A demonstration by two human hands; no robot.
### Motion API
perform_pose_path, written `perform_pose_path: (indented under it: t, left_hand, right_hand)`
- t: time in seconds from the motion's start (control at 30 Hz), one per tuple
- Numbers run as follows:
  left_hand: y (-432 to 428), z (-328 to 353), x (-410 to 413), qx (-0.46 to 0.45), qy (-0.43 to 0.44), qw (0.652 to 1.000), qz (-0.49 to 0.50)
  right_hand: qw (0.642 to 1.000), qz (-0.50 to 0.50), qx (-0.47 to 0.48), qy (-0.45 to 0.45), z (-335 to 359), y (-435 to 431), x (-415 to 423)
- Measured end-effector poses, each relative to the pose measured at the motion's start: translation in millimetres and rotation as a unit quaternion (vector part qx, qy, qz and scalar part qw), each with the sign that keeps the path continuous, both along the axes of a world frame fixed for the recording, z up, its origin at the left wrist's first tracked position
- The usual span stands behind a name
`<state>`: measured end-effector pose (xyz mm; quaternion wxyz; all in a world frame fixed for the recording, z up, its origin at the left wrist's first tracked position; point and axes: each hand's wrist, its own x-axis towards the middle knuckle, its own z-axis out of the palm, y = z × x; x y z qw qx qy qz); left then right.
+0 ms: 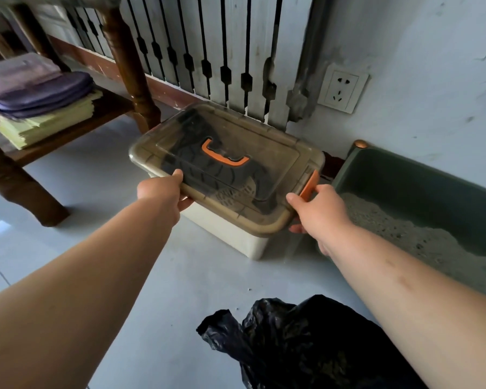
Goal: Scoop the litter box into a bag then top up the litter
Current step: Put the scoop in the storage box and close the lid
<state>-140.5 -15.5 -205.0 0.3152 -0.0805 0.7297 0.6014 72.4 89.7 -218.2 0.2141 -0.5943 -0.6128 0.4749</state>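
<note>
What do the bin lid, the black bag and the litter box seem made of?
The lid: smoky translucent hard plastic, glossy; dark contents show through it. The bag: thin black plastic film, crinkled with shiny folds. The litter box: matte green, probably moulded plastic, judging by its smooth walls and rounded rim.

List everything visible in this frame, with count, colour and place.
lid: one, translucent brown, over the bin, centre
handle: one, orange, on the lid
latch: one, orange, lid's right end
bin: one, cream, on the floor
litter box: one, green, right, by the wall
litter: grey, heaped in the litter box
bag: one, black, floor, bottom centre
socket: one, white, on the wall
slatted panel: one, white, behind the bin
table: one, brown wood, left
purple stack: one, on the table's shelf
papers: yellow-green pile, under the purple stack
left hand: grips the lid's left edge
right hand: grips the lid's right corner
</note>
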Motion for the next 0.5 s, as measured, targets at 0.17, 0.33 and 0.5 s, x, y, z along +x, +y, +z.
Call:
perform_pose_path:
  t: [0.17, 0.33, 0.5]
  left_hand:
    - [8.4, 5.0, -0.5, -0.053, 0.04, 0.993, -0.1]
    - [2.7, 4.9, 8.3, -0.068, 0.043, 0.99, -0.114]
    - [-13.0, -2.3, 51.3, -0.034, 0.013, 0.992, -0.121]
  right_hand:
    - [1.0, -0.009, 0.009, -0.018, 1.6, 7.0, -0.1]
    - [1.0, 0.022, -0.004, -0.021, 6.3, 2.5, 6.7]
    - [0.997, 0.063, 0.034, 0.016, 4.8, -14.6, 28.5]
